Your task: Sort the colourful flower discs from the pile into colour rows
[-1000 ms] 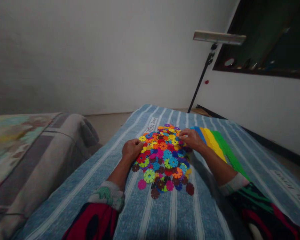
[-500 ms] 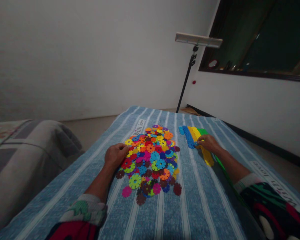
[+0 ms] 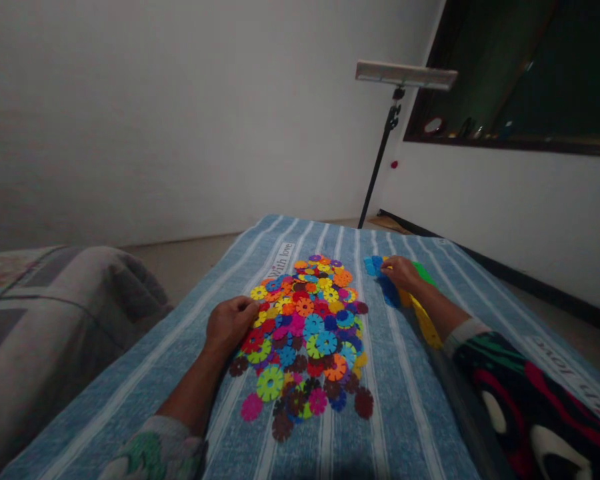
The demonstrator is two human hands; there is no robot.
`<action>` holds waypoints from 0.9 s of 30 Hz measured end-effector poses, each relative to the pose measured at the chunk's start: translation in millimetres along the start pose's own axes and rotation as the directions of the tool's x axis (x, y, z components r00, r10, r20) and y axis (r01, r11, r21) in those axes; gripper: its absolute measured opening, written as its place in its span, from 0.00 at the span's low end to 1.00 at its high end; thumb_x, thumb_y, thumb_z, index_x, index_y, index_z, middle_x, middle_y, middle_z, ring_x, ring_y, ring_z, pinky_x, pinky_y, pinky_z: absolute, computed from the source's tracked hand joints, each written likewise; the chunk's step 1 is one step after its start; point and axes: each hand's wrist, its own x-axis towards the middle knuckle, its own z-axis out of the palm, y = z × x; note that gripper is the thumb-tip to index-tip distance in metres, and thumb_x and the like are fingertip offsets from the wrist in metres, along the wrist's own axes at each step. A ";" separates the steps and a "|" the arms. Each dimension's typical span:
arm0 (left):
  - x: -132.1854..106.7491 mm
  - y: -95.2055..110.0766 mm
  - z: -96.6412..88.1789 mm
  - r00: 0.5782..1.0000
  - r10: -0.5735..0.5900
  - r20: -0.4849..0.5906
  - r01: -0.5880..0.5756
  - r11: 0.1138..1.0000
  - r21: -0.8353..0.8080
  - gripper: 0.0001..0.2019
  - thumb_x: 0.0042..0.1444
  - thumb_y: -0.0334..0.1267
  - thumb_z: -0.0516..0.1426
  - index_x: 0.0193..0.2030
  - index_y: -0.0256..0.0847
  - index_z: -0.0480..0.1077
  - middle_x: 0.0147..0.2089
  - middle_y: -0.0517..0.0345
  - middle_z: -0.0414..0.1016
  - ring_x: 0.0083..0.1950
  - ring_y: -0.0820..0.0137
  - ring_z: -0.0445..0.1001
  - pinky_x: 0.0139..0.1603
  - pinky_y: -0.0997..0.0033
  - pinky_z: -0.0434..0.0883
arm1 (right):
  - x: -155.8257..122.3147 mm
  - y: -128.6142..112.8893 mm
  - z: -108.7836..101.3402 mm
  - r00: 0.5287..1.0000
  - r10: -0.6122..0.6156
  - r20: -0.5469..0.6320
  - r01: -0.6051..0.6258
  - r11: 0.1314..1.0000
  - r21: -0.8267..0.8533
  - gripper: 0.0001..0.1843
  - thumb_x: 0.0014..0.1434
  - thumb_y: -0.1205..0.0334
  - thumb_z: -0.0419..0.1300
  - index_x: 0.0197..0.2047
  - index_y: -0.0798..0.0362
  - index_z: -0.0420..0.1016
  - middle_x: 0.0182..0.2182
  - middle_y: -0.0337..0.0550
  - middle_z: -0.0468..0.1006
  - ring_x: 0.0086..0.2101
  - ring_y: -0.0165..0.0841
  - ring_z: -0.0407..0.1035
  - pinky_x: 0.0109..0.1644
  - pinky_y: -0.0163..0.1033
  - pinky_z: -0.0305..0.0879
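A pile of notched, flower-shaped plastic discs (image 3: 313,327) in many colours lies on the striped blue cloth. My left hand (image 3: 230,323) rests at the pile's left edge, thumb and fingers pinched together; whatever they hold is hidden. To the right of the pile, discs are laid in overlapping rows by colour. My right hand (image 3: 404,273) is over these rows, fingertips pinched beside the light blue discs (image 3: 371,265). I cannot make out what is between them. Partly covered by this hand and forearm are the blue row (image 3: 391,293), yellow row (image 3: 427,323) and green row (image 3: 423,272).
The blue cloth (image 3: 155,393) with white stripes covers the table. A grey draped blanket (image 3: 75,320) is at the left. Behind the table stands a lamp panel (image 3: 405,75) on a black pole (image 3: 377,167), near a dark window (image 3: 520,73).
My right hand has moved from the near end of the blue row to the far end, beside the light blue discs. My left hand stays at the pile. The view has shifted slightly.
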 end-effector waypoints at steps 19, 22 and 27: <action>-7.6 6.5 -1.1 0.999 -0.045 -0.002 0.045 0.999 -0.018 0.14 0.48 0.48 0.53 0.25 0.42 0.74 0.21 0.59 0.75 0.29 0.66 0.73 0.31 0.70 0.63 | 25.1 6.1 24.8 0.992 0.003 0.123 0.007 0.997 -0.077 0.11 0.57 0.66 0.59 0.32 0.50 0.84 0.35 0.44 0.84 0.40 0.36 0.76 0.39 0.32 0.63; -7.9 5.9 -0.4 0.999 -0.042 -0.006 0.042 0.999 -0.005 0.14 0.48 0.48 0.53 0.26 0.42 0.75 0.23 0.59 0.76 0.30 0.66 0.73 0.31 0.70 0.64 | 22.0 4.7 24.0 0.992 0.003 0.123 0.008 0.996 -0.090 0.10 0.57 0.66 0.59 0.31 0.50 0.83 0.35 0.45 0.84 0.41 0.37 0.76 0.39 0.33 0.63; -8.4 3.9 1.4 0.999 -0.050 -0.005 0.050 0.999 -0.005 0.14 0.49 0.47 0.53 0.28 0.42 0.76 0.26 0.59 0.78 0.31 0.67 0.74 0.32 0.71 0.64 | 16.5 -7.8 21.4 0.994 -0.030 0.109 0.039 0.996 -0.079 0.10 0.57 0.67 0.59 0.28 0.53 0.81 0.35 0.50 0.82 0.40 0.41 0.75 0.40 0.37 0.63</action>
